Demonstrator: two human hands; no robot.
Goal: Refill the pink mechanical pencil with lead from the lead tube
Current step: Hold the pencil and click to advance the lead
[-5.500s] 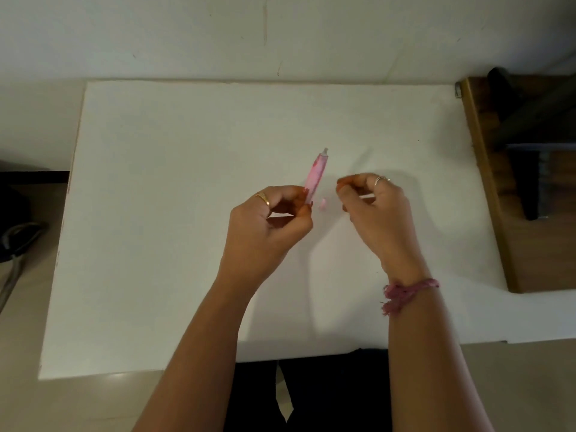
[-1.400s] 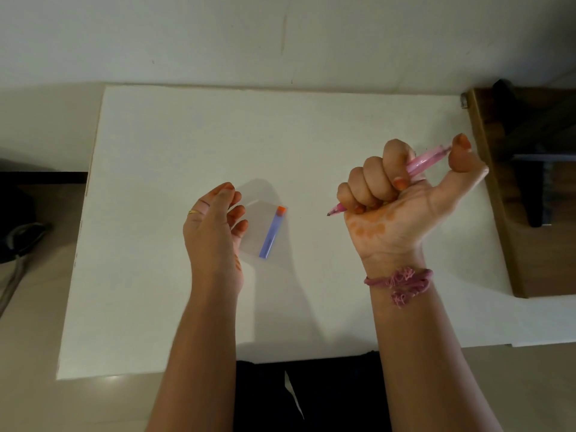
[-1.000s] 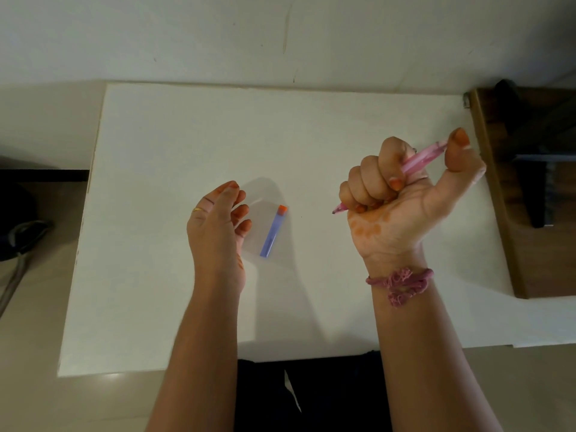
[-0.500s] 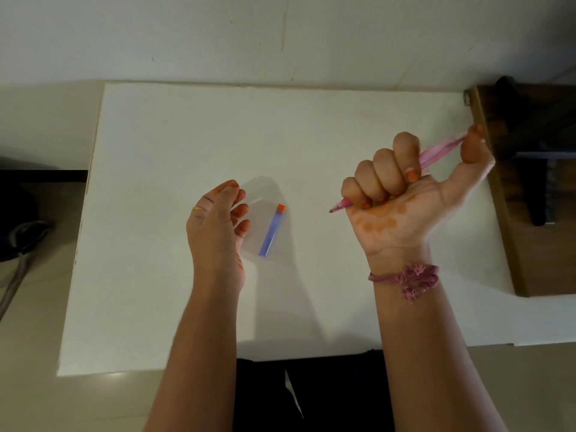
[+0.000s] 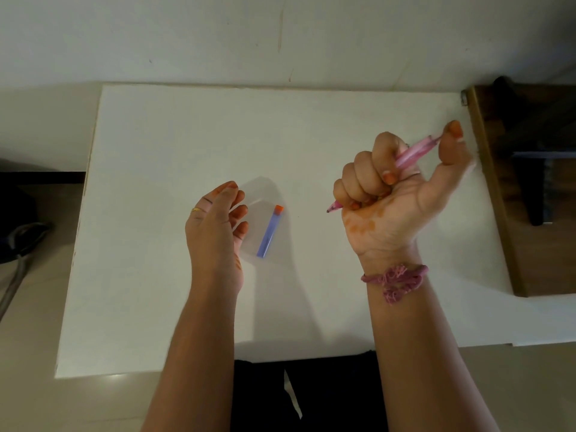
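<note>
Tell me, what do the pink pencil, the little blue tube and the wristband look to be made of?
Pink mechanical pencil: likely glossy, partly see-through plastic.
Lead tube: smooth blue-violet plastic, it seems, with an orange cap.
Wristband on the right hand's wrist: pink thread or yarn, by its knotted, frayed strands.

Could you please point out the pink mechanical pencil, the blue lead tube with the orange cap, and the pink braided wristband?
pink mechanical pencil (image 5: 416, 151), head view, barrel between fingers and thumb.
blue lead tube with the orange cap (image 5: 268, 236), head view, mid-body.
pink braided wristband (image 5: 396, 280), head view, knotted front.
</note>
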